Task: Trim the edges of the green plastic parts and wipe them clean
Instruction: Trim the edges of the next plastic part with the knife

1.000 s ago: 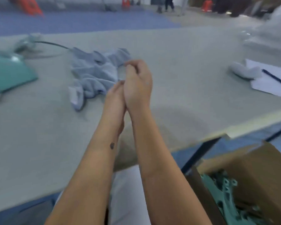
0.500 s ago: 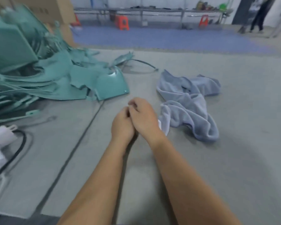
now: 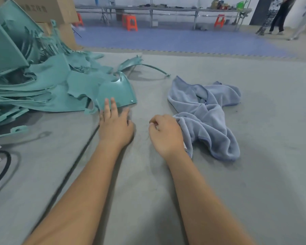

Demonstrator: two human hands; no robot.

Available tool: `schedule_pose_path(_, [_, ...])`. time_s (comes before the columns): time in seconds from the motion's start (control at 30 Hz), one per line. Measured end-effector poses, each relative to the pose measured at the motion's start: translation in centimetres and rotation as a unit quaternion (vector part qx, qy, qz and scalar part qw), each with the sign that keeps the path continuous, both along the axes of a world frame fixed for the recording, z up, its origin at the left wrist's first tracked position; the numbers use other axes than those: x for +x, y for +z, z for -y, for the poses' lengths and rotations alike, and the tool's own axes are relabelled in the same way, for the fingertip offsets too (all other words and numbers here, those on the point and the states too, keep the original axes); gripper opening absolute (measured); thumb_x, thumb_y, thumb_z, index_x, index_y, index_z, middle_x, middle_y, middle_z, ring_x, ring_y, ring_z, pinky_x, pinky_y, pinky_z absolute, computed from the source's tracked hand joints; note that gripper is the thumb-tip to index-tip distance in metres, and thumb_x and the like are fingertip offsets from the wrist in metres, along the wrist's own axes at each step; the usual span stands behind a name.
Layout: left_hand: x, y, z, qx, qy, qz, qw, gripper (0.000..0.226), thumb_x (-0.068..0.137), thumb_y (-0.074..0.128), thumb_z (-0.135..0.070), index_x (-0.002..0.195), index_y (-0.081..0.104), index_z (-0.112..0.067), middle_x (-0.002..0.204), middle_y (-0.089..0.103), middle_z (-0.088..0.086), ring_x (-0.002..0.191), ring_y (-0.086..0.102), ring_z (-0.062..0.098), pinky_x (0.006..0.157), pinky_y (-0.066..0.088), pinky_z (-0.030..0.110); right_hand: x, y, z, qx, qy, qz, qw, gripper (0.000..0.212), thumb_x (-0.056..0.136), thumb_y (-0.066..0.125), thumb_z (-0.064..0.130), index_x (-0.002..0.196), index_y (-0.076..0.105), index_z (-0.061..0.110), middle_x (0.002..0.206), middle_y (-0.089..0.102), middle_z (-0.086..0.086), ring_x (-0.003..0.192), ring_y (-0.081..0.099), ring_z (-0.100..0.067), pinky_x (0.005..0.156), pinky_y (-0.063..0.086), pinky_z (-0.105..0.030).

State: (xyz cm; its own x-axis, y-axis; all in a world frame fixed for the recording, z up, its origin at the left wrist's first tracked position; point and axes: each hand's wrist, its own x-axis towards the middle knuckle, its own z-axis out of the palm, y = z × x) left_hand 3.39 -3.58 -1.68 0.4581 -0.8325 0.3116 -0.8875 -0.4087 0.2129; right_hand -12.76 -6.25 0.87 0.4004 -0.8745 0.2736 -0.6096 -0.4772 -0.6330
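A heap of green plastic parts (image 3: 34, 82) lies at the left of the grey table. Its nearest piece is a curved green panel (image 3: 118, 92) with a small hole at its corner. My left hand (image 3: 113, 124) reaches forward with straight fingers, and the fingertips touch that panel's near edge. My right hand (image 3: 164, 133) rests on the table with its fingers curled and the thumb against the forefinger; nothing shows in it. A crumpled blue-grey cloth (image 3: 208, 114) lies just right of that hand, touching its outer side.
A thin curved green strip (image 3: 148, 66) lies behind the panel. Cardboard boxes (image 3: 48, 9) stand behind the heap. A black cable (image 3: 2, 168) and a white object are at the left edge. People stand far back right near orange stools.
My hands were pressed together in front of me; they have separated. The left one moved forward onto the green panel, the right one moved right beside the cloth. The view swung left earlier.
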Motion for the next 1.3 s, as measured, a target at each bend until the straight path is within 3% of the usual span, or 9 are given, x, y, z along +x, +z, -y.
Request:
schedule_pose_path(0.33, [2.4,0.6,1.4,0.021,0.073,-0.141,0.987,0.050,0.093,0.043,-0.034,0.141,0.040,-0.047,0.162,-0.006,0.012,0.148,-0.009,0.031,0.119,0.001,0.044,-1.0,-0.2,0.3,-0.167,-0.114,-0.021,0.979,0.019,0.086,0.052,0.015,0.092,0.069,0.009,0.103,0.060,-0.009,0.098,0.050,-0.031,0.091,0.028,-0.035])
schedule_pose_path(0.47, [2.1,0.8,1.1,0.000,0.080,-0.136,0.987,0.048,0.092,0.044,-0.032,0.139,0.044,-0.040,0.162,0.001,0.012,0.148,-0.004,0.031,0.119,0.007,0.044,-1.5,-0.3,0.5,-0.158,-0.205,-0.058,0.964,0.023,0.080,0.053,0.017,0.099,0.066,0.014,0.132,0.048,-0.013,0.121,0.042,-0.033,0.102,0.022,-0.045])
schedule_pose_path(0.63, [2.0,0.9,1.0,-0.045,0.087,-0.106,0.989,0.030,0.090,0.050,-0.023,0.119,0.056,-0.022,0.161,0.007,0.015,0.148,-0.001,0.031,0.118,0.011,0.043,-2.9,-0.3,1.9,-0.036,-0.280,-0.075,0.956,0.070,0.085,0.054,0.025,0.148,0.026,0.013,0.155,0.015,-0.019,0.135,0.026,-0.034,0.104,0.026,-0.049])
schedule_pose_path(0.73, [2.0,0.8,0.8,-0.057,0.082,-0.089,0.991,0.012,0.092,0.053,-0.019,0.104,0.057,-0.018,0.162,0.005,0.011,0.148,-0.004,0.031,0.118,0.011,0.048,-3.7,0.0,2.8,-0.011,-0.289,-0.114,0.951,0.078,0.089,0.054,0.034,0.152,0.015,0.009,0.147,0.029,-0.019,0.127,0.038,-0.034,0.095,0.038,-0.044])
schedule_pose_path(0.87, [2.0,0.6,1.0,-0.062,0.071,-0.065,0.993,0.011,0.098,0.047,-0.015,0.108,0.051,-0.013,0.162,0.008,0.007,0.149,0.000,0.032,0.118,0.009,0.053,-4.4,0.6,4.3,-0.032,-0.253,-0.165,0.953,0.021,0.091,0.050,0.027,0.094,0.050,0.007,0.106,0.050,-0.014,0.093,0.054,-0.029,0.059,0.040,-0.032])
schedule_pose_path(0.97, [1.5,1.2,1.1,-0.129,0.076,-0.095,0.984,0.022,0.101,0.039,-0.013,0.122,0.045,-0.010,0.158,0.025,0.010,0.146,0.014,0.035,0.117,0.009,0.055,-5.4,1.7,6.0,0.000,-0.226,-0.115,0.967,0.028,0.087,0.050,0.021,0.063,0.040,0.010,0.070,0.048,-0.004,0.071,0.049,-0.023,0.050,0.028,-0.026])
schedule_pose_path(1.07, [0.6,2.4,0.9,-0.274,0.040,-0.192,0.942,0.019,0.100,0.037,-0.014,0.118,0.043,-0.010,0.141,0.049,-0.001,0.121,0.048,0.023,0.098,0.037,0.038,-6.7,3.0,7.5,0.099,-0.218,0.037,0.970,0.027,0.086,0.053,0.023,0.064,0.041,0.011,0.059,0.043,-0.002,0.062,0.043,-0.020,0.051,0.029,-0.029])
schedule_pose_path(1.2, [-1.5,3.9,1.4,-0.379,-0.030,-0.346,0.858,0.004,0.100,0.038,-0.017,0.104,0.037,-0.018,0.096,0.048,-0.016,0.079,0.049,-0.005,0.073,0.035,0.013,-8.4,4.8,8.6,0.093,-0.246,0.128,0.956,0.017,0.083,0.056,0.018,0.075,0.053,0.004,0.064,0.051,-0.010,0.065,0.051,-0.032,0.050,0.035,-0.035])
schedule_pose_path(1.3, [-3.1,4.4,2.2,-0.388,-0.040,-0.509,0.767,0.011,0.102,0.038,-0.020,0.095,0.039,-0.027,0.092,0.047,-0.012,0.083,0.050,0.002,0.088,0.051,0.036,-9.7,5.7,9.7,-0.013,-0.350,0.214,0.912,0.030,0.086,0.056,0.019,0.112,0.057,0.003,0.111,0.058,-0.014,0.097,0.060,-0.032,0.070,0.041,-0.031])
